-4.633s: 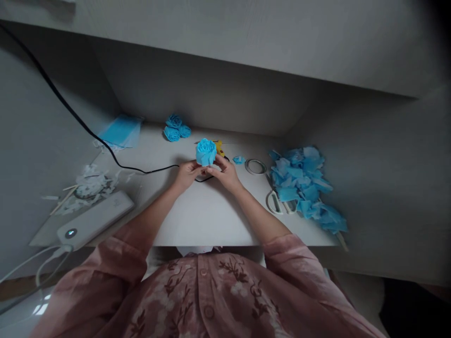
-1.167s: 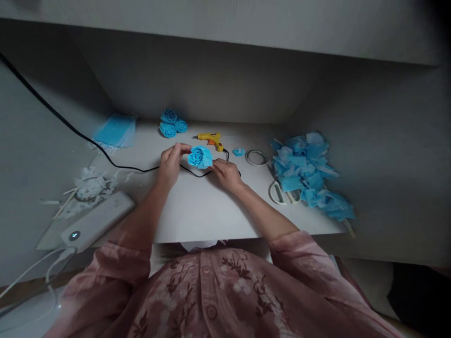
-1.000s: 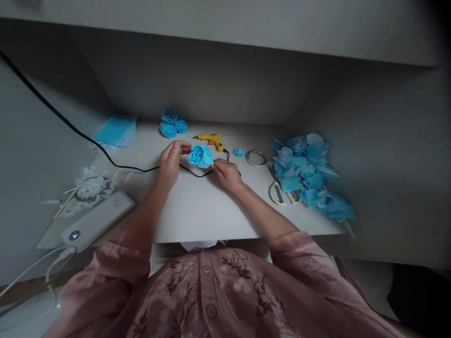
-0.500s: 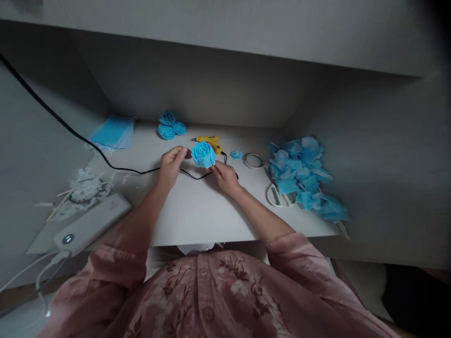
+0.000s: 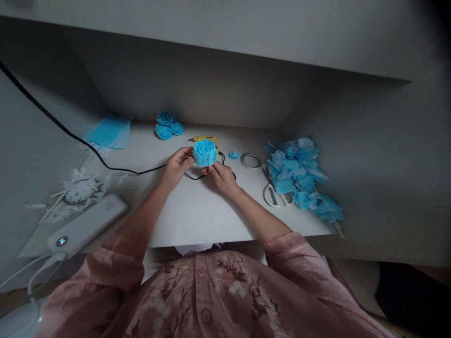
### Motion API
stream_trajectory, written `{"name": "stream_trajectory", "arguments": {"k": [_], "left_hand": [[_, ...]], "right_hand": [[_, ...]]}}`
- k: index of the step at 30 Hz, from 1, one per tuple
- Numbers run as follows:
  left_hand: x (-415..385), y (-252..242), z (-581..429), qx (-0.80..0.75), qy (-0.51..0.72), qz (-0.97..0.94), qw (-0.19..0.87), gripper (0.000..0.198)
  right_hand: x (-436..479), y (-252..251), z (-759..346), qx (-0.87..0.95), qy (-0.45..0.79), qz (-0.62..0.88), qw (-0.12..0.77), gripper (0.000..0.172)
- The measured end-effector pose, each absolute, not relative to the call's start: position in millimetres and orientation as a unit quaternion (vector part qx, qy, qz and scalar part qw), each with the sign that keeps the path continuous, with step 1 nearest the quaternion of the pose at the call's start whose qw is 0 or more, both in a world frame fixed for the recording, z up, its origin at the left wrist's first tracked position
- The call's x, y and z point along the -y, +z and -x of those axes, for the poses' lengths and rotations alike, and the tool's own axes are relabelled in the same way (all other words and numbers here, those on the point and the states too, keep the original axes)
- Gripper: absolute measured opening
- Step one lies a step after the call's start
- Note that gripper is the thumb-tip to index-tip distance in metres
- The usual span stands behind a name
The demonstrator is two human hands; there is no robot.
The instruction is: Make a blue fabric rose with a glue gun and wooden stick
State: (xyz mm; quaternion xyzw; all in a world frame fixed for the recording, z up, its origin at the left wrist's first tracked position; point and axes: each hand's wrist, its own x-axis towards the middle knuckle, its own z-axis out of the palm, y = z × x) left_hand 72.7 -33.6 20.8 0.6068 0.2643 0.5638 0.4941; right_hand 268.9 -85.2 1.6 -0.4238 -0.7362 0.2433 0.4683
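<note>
A blue paper flower is held upright above the white desk between both my hands. My left hand is closed on its left side, fingers curled against the petals. My right hand pinches it from below on the right. Just behind the flower lies a yellow glue gun, partly hidden by it. Its black cord runs off to the left across the desk.
Three finished blue flowers sit at the back. A pile of blue paper pieces, white scissors and a tape ring lie to the right. Blue sheets, white scraps and a power bank are at left.
The flower was tilted on its side with my left hand a little apart; now it is turned upright and my left hand has closed onto it. The view drifted slightly.
</note>
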Motion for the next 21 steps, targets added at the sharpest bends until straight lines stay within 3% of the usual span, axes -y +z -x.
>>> {"name": "stream_trajectory", "arguments": {"k": [5,10,17,21], "left_hand": [[32.5,13.8,-76.2,-0.252,0.545,-0.624,0.5,0.054],[29.6,5.5,-76.1,-0.251,0.567,-0.621,0.479,0.055],[28.9,-5.4,-80.0,-0.155,0.543,-0.664,0.491,0.112],[34.9,-4.2,-83.2,-0.169,0.528,-0.663,0.503,0.127]], "right_hand": [[86.9,2.4,-267.9,0.742,0.249,0.42,0.46,0.045],[86.4,2.9,-266.0,0.698,0.276,0.44,0.493,0.037],[87.8,4.1,-265.5,0.715,0.243,0.454,0.474,0.032],[87.5,2.6,-266.8,0.745,0.194,0.46,0.442,0.037]]}}
